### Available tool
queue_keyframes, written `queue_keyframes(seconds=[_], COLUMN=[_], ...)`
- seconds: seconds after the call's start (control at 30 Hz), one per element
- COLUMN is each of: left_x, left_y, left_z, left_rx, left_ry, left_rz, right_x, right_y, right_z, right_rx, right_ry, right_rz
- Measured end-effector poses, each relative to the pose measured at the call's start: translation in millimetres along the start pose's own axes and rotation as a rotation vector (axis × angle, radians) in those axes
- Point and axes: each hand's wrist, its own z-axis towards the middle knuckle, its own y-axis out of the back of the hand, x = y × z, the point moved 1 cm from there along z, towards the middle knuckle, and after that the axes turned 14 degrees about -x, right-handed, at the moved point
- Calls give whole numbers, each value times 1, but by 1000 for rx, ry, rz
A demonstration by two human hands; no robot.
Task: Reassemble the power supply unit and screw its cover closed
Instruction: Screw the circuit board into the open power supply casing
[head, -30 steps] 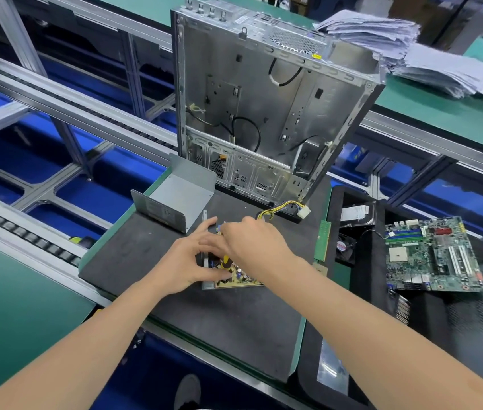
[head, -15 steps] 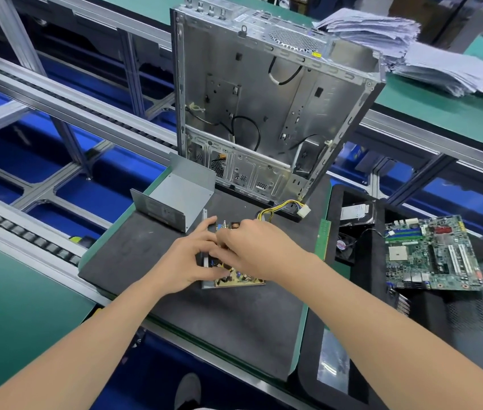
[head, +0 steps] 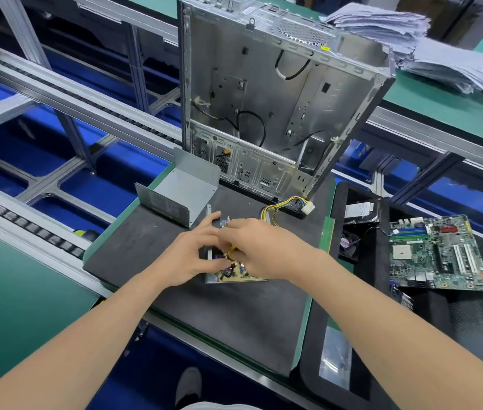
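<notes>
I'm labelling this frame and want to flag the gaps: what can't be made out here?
Head view only:
- Board: mostly hidden under the left hand and right hand.
- Grip: what either hand holds cannot be told.
- Cover: its label is too small to read.
- Case: its top is cut off by the upper edge.

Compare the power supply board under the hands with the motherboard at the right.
The power supply board is tan and sits in a metal tray; the motherboard is green and bare. The left hand and right hand are on the power supply board; the motherboard lies untouched. Both lie flat, components up.
</notes>
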Motion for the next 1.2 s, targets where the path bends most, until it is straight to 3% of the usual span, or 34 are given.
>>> queue_keyframes(seconds=[0.2, 0.37, 0.43, 0.57, 0.63, 0.9, 1.03, 1.2], left_x=[-2, -9, -11, -11, -4, 6, 0, -2], left_y=[5, 2, 1, -7, -12, -46, -56, -71], left_z=[3, 0, -3, -26, -43, -85, -78, -76], left_rx=[59, 6, -106, -589, -659, -228, -241, -371], left_ry=[122, 179, 150, -50, -34, 129, 216, 260], left_rz=[-167, -233, -193, 117, 134, 278, 328, 197], right_x=[2, -2, -6, -13, -15, -39, -48, -50], right_y=[-13, -14, -12, -9, -9, -10, -9, -7], right_z=[1, -6, -11, -20, -23, -30, -34, -42], right_rx=[-130, -191, -191, -208, -221, -292, -298, -337], right_ry=[-167, -246, -260, -274, -297, -424, -474, -499], right_rz=[-153, -144, -128, -59, -22, 108, 169, 228])
